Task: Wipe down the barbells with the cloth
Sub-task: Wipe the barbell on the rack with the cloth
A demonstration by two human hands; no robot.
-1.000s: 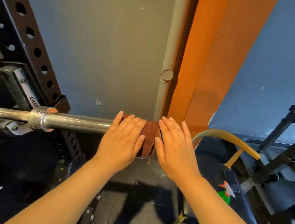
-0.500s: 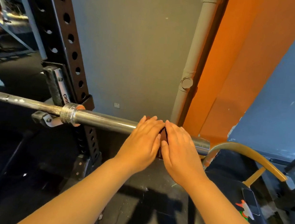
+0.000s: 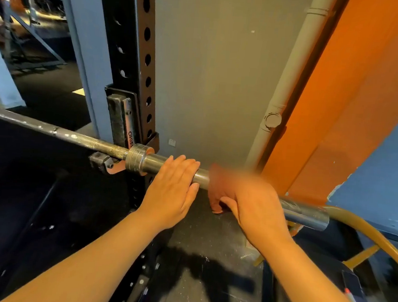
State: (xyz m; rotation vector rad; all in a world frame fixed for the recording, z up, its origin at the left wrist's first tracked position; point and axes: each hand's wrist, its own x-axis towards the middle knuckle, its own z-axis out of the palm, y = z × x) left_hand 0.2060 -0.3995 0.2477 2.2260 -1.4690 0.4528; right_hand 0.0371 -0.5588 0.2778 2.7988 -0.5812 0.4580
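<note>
A steel barbell [image 3: 80,139] lies across the black rack's hook, its thicker sleeve [image 3: 305,212] running down to the right. A reddish-brown cloth [image 3: 215,188] is wrapped over the sleeve. My right hand [image 3: 253,202] grips the cloth around the sleeve; its fingers are blurred by motion. My left hand [image 3: 173,187] rests flat on the bare sleeve just left of the cloth, fingers straight, close to the collar [image 3: 136,160].
The black perforated rack upright [image 3: 136,57] stands behind the bar. A grey pipe [image 3: 286,91] and an orange wall panel [image 3: 355,91] are behind the hands. A yellow curved bench frame [image 3: 363,231] sits by the sleeve's end. Dark rubber floor lies below.
Both hands have slid left along the sleeve toward the collar. They have parted, and my right hand now holds the cloth alone. More of the sleeve's end shows.
</note>
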